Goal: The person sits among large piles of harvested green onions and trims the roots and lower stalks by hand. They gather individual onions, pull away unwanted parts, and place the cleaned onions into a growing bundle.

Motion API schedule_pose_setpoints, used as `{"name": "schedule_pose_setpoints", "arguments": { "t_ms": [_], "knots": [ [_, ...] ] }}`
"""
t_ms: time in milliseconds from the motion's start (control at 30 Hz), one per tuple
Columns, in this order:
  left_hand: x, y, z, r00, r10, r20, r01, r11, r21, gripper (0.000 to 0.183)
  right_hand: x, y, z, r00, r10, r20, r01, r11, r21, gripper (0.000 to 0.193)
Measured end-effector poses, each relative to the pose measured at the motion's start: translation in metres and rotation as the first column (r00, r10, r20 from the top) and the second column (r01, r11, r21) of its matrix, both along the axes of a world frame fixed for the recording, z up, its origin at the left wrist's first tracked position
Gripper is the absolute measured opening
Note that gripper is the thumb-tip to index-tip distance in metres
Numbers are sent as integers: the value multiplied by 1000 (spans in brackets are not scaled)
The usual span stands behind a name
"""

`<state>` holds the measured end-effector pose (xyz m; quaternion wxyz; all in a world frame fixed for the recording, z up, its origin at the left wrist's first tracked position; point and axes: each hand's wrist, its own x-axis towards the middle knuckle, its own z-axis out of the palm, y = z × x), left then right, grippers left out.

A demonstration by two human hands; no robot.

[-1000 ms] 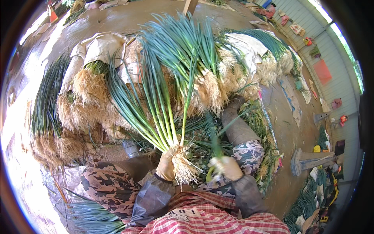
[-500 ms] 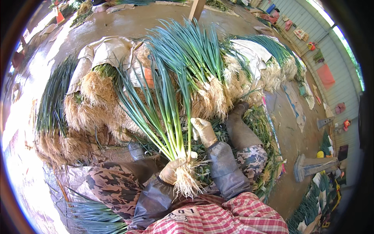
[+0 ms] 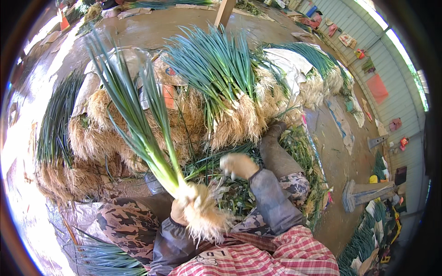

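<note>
A bunch of green onions (image 3: pixel 154 158) leans up and to the left, its pale roots (image 3: pixel 207 218) hanging toward my lap. Around its white base, my gloved left hand (image 3: pixel 178 212) is closed; the roots partly cover the fingers. My gloved right hand (image 3: pixel 238 165) is apart from the bunch, to its right, above loose green leaf scraps (image 3: pixel 235 195). Motion blurs its fingers, so whether they hold anything is not visible. Straight ahead lies a large pile of green onions (image 3: pixel 216 78) with tangled roots facing me.
More green onions (image 3: pixel 60 122) lie at the left, and others (image 3: pixel 108 253) beside my left leg. Pale sacking (image 3: pixel 287 64) covers part of a bundle at the right. A grey stand (image 3: pixel 366 193) is farther right. A wooden post (image 3: pixel 224 14) rises behind the pile.
The bunch in my left hand has swung left and its leaves are gathered closer. My right hand has moved slightly down, away from the stalk it was beside. The view has shifted slightly.
</note>
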<state>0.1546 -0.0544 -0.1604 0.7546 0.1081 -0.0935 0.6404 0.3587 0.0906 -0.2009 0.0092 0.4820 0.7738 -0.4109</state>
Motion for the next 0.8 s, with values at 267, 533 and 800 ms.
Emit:
{"name": "schedule_pose_setpoints", "arguments": {
  "t_ms": [267,533,800],
  "knots": [
    [21,7,-28,933,-205,-296,-33,770,-637,36,-17,188,36,698,-541,470,254,800,544,22],
    [17,12,-21,919,-139,-369,-106,815,-570,51,-31,136,30,844,-209,494,77,959,274,36],
    [32,14,-36,843,-218,-492,-160,771,-617,32,-8,-30,-6,721,-447,-529,232,876,-424,24]
  ]
}}
